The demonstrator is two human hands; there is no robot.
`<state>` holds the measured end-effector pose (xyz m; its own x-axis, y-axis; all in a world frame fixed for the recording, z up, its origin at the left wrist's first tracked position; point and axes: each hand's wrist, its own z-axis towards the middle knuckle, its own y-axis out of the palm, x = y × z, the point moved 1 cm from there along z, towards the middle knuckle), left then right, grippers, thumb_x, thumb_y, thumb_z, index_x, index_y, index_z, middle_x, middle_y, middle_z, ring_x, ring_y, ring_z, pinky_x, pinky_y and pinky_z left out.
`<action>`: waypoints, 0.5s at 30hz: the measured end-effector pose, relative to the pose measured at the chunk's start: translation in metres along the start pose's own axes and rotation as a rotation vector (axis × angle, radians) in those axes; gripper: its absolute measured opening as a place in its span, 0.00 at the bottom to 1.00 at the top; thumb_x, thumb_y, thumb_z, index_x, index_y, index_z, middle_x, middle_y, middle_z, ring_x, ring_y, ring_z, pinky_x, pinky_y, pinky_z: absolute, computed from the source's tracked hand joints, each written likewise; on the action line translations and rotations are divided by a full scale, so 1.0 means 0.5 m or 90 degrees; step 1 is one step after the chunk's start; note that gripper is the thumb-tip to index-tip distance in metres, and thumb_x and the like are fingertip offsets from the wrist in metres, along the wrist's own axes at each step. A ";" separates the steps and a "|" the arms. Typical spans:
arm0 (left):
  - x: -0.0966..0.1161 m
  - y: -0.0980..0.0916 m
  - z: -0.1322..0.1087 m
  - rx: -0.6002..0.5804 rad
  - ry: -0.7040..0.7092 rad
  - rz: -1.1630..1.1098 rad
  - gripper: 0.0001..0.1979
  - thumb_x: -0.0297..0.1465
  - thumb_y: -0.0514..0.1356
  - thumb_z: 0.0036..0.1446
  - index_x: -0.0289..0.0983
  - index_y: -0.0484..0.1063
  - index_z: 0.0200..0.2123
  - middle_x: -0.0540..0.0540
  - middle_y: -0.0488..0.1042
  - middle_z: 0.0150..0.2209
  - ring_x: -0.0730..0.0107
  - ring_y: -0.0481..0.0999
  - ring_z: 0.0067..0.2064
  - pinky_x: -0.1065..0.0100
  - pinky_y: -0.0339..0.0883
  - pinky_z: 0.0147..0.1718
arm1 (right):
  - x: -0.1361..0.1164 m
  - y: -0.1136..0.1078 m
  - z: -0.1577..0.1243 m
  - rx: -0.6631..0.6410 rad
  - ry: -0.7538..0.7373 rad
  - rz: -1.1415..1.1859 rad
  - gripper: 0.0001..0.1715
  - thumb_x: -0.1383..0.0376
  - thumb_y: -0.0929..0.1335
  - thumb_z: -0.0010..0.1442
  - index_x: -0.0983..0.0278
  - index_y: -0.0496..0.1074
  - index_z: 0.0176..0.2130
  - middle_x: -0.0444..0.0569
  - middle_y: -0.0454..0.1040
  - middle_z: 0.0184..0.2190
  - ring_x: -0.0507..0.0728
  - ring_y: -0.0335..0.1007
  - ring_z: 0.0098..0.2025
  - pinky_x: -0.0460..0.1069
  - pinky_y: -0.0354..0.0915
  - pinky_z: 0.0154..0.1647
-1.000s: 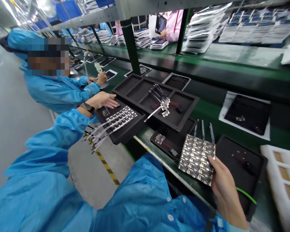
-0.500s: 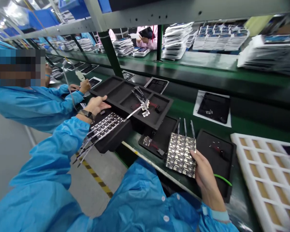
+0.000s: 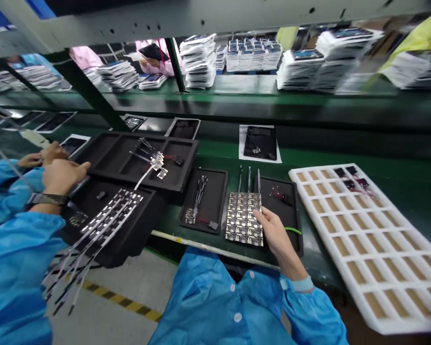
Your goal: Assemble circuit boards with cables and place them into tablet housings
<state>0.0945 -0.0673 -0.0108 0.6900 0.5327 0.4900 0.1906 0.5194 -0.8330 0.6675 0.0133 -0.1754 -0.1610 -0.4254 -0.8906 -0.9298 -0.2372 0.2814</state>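
My right hand [image 3: 278,235] pinches the right edge of a circuit board panel [image 3: 244,219], a gridded sheet with several thin flex strips rising from its top edge. The panel is held over the bench edge, between two shallow black trays. At the far left, my left hand [image 3: 65,176], with a watch on the wrist, hovers by the left end of a divided black tray [image 3: 111,175]. Its thumb is stretched out, the other fingers are mostly hidden, and nothing shows in it. Below lies a black foam box [image 3: 140,227] with another board panel [image 3: 111,215] trailing white strips.
A shallow black tray [image 3: 221,191] holds a small board and a connector. A white foam tray [image 3: 348,282] with many pockets stands at right. Tablet panels [image 3: 260,143] lie along the bench. A co-worker's hand [image 3: 53,152] is close beside my left hand. A metal beam [image 3: 219,24] crosses overhead.
The view has turned right, bringing more of the white foam tray in. My left hand has shifted toward the divided tray's left end. My right hand keeps hold of the circuit board panel.
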 end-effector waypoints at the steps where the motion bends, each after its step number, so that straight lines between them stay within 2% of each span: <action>1: 0.013 -0.004 0.003 0.042 0.011 0.076 0.27 0.50 0.67 0.60 0.39 0.64 0.20 0.54 0.51 0.12 0.71 0.57 0.27 0.57 0.72 0.50 | 0.003 -0.002 0.001 -0.001 -0.001 -0.004 0.31 0.44 0.82 0.51 0.59 0.83 0.47 0.53 0.88 0.45 0.70 0.84 0.50 0.60 0.78 0.50; 3: 0.063 -0.003 -0.010 0.086 0.058 0.153 0.18 0.44 0.65 0.61 0.38 0.74 0.26 0.52 0.64 0.17 0.69 0.61 0.30 0.57 0.70 0.52 | 0.010 -0.005 0.002 -0.001 -0.005 -0.017 0.32 0.43 0.82 0.52 0.59 0.82 0.48 0.53 0.88 0.44 0.69 0.84 0.49 0.60 0.78 0.49; 5: 0.144 0.012 -0.053 0.039 0.169 0.125 0.14 0.39 0.60 0.64 0.34 0.80 0.36 0.48 0.78 0.28 0.68 0.70 0.35 0.62 0.70 0.50 | 0.010 -0.009 0.002 0.006 -0.011 -0.032 0.32 0.43 0.82 0.53 0.59 0.82 0.48 0.52 0.87 0.43 0.68 0.84 0.48 0.59 0.78 0.47; 7: 0.241 0.040 -0.127 -0.018 0.291 0.030 0.16 0.39 0.59 0.67 0.33 0.82 0.41 0.46 0.84 0.37 0.69 0.76 0.37 0.66 0.70 0.46 | 0.002 -0.010 0.000 0.015 -0.022 -0.039 0.31 0.45 0.82 0.53 0.58 0.81 0.49 0.51 0.87 0.42 0.68 0.84 0.47 0.57 0.78 0.45; 9: 0.331 0.075 -0.222 -0.078 0.382 -0.089 0.14 0.40 0.62 0.67 0.36 0.83 0.40 0.46 0.85 0.38 0.68 0.78 0.36 0.66 0.73 0.44 | -0.016 -0.009 -0.005 0.021 -0.034 -0.021 0.29 0.47 0.82 0.54 0.57 0.81 0.49 0.50 0.87 0.43 0.68 0.84 0.49 0.57 0.78 0.46; 10: 0.368 0.094 -0.272 -0.136 0.400 -0.133 0.13 0.40 0.63 0.67 0.37 0.83 0.41 0.46 0.85 0.39 0.66 0.80 0.36 0.65 0.74 0.45 | -0.026 -0.007 -0.007 0.022 -0.042 -0.005 0.28 0.48 0.82 0.54 0.57 0.81 0.49 0.50 0.87 0.43 0.67 0.84 0.50 0.57 0.78 0.47; 12: 0.422 0.138 -0.363 -0.230 0.369 -0.215 0.16 0.42 0.64 0.67 0.38 0.82 0.50 0.44 0.85 0.42 0.62 0.82 0.39 0.62 0.76 0.45 | -0.045 0.002 -0.005 0.021 -0.061 0.029 0.26 0.48 0.81 0.55 0.57 0.81 0.49 0.50 0.87 0.44 0.67 0.83 0.52 0.58 0.78 0.50; 15: 0.460 0.222 -0.452 -0.313 0.228 -0.343 0.29 0.44 0.67 0.65 0.36 0.74 0.63 0.35 0.82 0.56 0.55 0.83 0.51 0.57 0.78 0.50 | -0.058 0.017 0.012 0.025 -0.089 0.051 0.24 0.49 0.81 0.55 0.57 0.81 0.47 0.50 0.87 0.45 0.67 0.82 0.54 0.58 0.77 0.53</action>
<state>0.4324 -0.0383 -0.0485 0.5814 0.0043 0.8136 0.7879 0.2467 -0.5643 0.6621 0.0289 -0.1494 -0.2768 -0.3156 -0.9076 -0.9241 -0.1716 0.3415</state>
